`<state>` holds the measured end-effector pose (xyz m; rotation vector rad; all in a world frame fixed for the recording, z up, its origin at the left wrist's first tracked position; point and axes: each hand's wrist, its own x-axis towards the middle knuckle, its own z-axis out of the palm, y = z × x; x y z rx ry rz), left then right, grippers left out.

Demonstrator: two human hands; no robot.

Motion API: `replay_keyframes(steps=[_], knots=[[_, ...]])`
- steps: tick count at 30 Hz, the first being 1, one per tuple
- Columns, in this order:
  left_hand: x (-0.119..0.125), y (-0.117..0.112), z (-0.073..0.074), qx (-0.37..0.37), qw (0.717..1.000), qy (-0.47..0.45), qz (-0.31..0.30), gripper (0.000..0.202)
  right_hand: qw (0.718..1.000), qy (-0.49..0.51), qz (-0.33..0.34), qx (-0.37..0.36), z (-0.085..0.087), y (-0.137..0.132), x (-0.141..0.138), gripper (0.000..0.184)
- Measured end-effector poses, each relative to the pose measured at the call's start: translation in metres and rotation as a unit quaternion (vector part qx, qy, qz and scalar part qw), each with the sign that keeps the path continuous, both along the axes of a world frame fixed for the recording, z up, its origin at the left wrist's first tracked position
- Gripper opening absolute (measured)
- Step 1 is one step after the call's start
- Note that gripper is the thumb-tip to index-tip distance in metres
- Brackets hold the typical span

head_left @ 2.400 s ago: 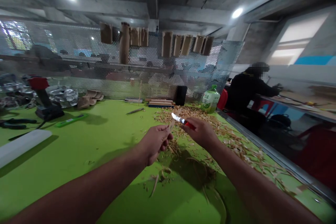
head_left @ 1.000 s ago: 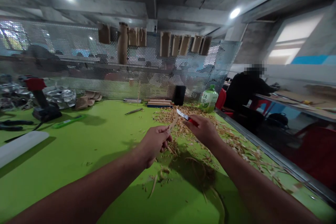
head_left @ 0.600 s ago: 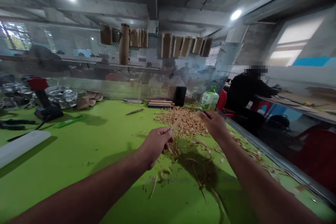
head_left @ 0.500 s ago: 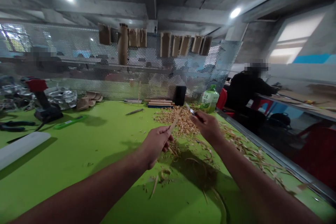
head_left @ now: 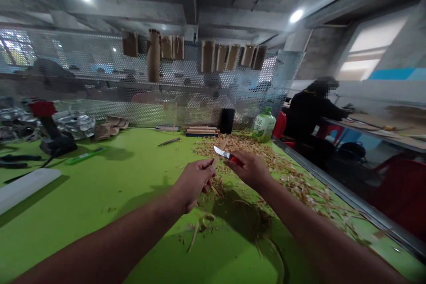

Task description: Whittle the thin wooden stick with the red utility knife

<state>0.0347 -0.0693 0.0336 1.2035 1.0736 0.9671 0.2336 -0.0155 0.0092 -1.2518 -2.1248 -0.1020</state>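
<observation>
My left hand (head_left: 197, 183) is closed around the lower end of a thin wooden strip (head_left: 215, 160), which points up and away from me. My right hand (head_left: 250, 169) grips a utility knife (head_left: 234, 158) with a red handle. Its pale blade (head_left: 220, 152) lies across the strip, just beyond my left fingers; whether it cuts in I cannot make out. Beneath and behind both hands, a heap of wood shavings (head_left: 266, 150) covers part of the green tabletop (head_left: 140, 213).
A green-capped bottle (head_left: 264, 127) and a black phone-like slab (head_left: 226, 120) stand at the back. A cordless drill (head_left: 53, 128), pliers (head_left: 20, 159), a green cutter (head_left: 87, 155) and a white bar (head_left: 29, 188) lie left. Beyond the table's right edge sits a person in black (head_left: 311, 108).
My right hand has brought the knife left and toward me, so the blade now crosses the wooden strip. My left hand keeps its hold on the strip. The view has shifted slightly.
</observation>
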Motion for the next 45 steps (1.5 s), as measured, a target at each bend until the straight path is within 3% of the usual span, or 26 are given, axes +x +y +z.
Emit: replay_keyframes(steps=[9,11,14,17,20,26,36,41,43,45], knots=[[0.001,-0.005,-0.013,0.039,0.998,-0.001,-0.053,0.043,0.979,0.145,-0.145,0.008,0.006,0.034,0.058,0.043],[0.001,-0.003,-0.012,0.028,0.999,-0.008,-0.031,0.042,0.98,0.147,-0.134,0.021,0.008,0.032,0.057,0.043],[0.0,0.0,-0.006,0.007,1.0,-0.009,0.004,0.04,0.991,0.119,-0.063,0.016,0.007,0.02,0.037,0.039],[0.0,-0.001,-0.002,0.007,1.0,0.0,0.008,0.04,0.998,0.064,0.016,-0.006,0.003,0.007,0.015,0.034],[0.001,-0.003,-0.002,0.018,1.0,0.017,0.01,0.041,0.999,0.016,0.043,-0.015,0.0,0.001,0.005,0.033],[-0.001,0.0,-0.006,0.049,0.998,0.028,0.002,0.044,1.0,0.007,0.015,0.011,0.001,0.002,0.007,0.03],[0.0,-0.001,-0.004,0.025,1.0,0.002,0.004,0.039,0.997,0.052,-0.046,0.026,0.006,0.012,0.018,0.031],[0.0,-0.008,-0.006,0.036,0.998,-0.001,-0.045,0.042,0.966,0.173,-0.194,0.015,0.013,0.033,0.061,0.047],[0.001,-0.007,-0.007,0.029,0.999,-0.01,-0.043,0.043,0.961,0.194,-0.196,0.027,0.014,0.035,0.068,0.048],[0.001,-0.005,-0.006,0.015,0.999,-0.018,-0.026,0.04,0.97,0.189,-0.153,0.033,0.013,0.031,0.061,0.045]])
